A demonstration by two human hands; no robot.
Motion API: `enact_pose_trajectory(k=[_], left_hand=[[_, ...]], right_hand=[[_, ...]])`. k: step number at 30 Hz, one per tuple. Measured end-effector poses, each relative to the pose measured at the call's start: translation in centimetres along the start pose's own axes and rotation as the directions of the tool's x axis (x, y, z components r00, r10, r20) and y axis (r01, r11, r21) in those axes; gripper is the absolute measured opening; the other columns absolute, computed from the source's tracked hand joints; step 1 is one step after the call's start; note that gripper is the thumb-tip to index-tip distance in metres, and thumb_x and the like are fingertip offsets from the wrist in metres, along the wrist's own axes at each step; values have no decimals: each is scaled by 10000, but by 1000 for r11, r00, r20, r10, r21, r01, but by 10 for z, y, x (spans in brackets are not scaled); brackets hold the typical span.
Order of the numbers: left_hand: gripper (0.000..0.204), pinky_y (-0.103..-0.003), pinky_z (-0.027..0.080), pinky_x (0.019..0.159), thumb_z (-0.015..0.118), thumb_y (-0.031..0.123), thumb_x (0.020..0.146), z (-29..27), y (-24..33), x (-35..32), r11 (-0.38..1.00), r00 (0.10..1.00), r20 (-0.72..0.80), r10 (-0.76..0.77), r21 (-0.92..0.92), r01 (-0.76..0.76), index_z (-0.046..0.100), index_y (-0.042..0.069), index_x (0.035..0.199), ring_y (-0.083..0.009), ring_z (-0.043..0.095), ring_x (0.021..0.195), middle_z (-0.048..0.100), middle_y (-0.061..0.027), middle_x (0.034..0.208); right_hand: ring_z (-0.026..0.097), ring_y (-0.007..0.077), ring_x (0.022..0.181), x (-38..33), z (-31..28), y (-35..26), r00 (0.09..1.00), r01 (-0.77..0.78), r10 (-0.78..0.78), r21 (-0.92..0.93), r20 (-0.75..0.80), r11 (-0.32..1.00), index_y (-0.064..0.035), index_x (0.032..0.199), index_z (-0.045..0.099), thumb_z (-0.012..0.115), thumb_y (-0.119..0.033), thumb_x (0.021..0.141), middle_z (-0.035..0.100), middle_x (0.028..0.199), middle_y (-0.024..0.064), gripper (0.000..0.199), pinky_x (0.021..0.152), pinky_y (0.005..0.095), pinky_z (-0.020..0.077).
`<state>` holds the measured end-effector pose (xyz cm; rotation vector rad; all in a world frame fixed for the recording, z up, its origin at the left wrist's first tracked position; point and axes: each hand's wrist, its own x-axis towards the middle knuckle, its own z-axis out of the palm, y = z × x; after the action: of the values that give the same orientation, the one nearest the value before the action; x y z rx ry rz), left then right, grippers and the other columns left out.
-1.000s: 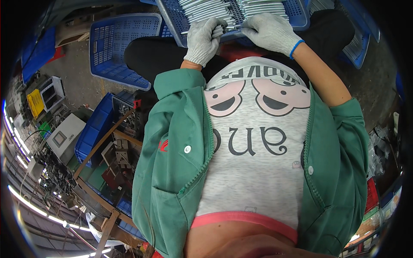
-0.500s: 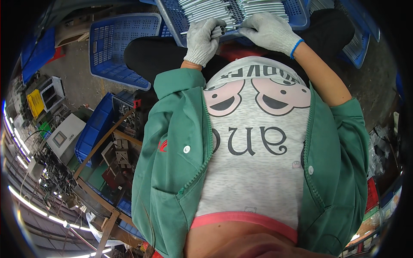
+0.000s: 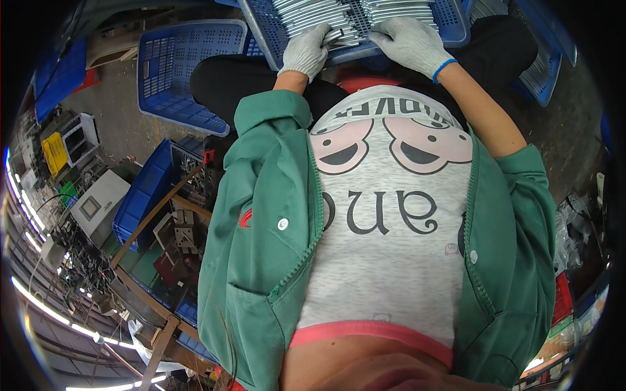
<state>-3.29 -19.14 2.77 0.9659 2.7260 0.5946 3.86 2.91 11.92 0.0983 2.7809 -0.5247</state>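
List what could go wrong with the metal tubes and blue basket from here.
The metal tubes held in the left hand could slip out. Their exposed ends might snag its knit glove. The right hand, close to the rowed tubes in the blue basket, might nudge some out of line.

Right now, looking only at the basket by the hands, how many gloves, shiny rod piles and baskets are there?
White gloves: 2
Silvery rod piles: 2
Blue basket under those piles: 1
Total: 5
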Motion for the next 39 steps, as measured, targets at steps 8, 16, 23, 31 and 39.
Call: enact_pose_trajectory(k=[8,16,23,31,39], left_hand=[[246,-353,524,728,540,78,936,-7,-6,-9,954,997,67,47,-298,-25,628,98,1164,-262,674,778,724,-83,948],[205,-337,513,721,538,75,955,-30,12,-11,929,988,114,105,-366,-56,650,82,1126,-223,657,757,712,-64,913],[170,-320,501,687,591,53,909,-23,14,-13,910,986,11,167,-387,-149,681,82,1050,-200,641,721,710,-57,895],[233,-341,490,698,642,33,791,-24,22,-14,968,978,-115,173,-166,-190,696,107,1006,-234,617,677,687,-38,825],[263,-359,479,744,667,57,731,-30,33,-14,953,936,-253,245,-114,-281,697,127,983,-263,609,688,657,-20,774]], right_hand=[[699,302,733,-6,0,5,997,57,-53,65,-59,996,-124,1045,764,563,-398,949,755,872,74,352,691,389,550],[700,282,728,-9,-12,-6,991,137,-137,22,-1,990,-122,1035,767,558,-378,959,757,876,66,339,694,377,555],[700,273,723,-20,-9,-8,948,239,-226,31,-225,971,-118,1006,770,558,-370,961,756,869,61,333,692,372,557],[697,275,725,-7,-5,-11,985,171,-172,-36,-21,985,-112,988,772,565,-367,951,753,866,55,329,692,375,557],[692,283,718,-4,-7,-12,996,83,-81,-65,37,994,-105,981,770,575,-364,938,750,855,67,328,689,378,554]])
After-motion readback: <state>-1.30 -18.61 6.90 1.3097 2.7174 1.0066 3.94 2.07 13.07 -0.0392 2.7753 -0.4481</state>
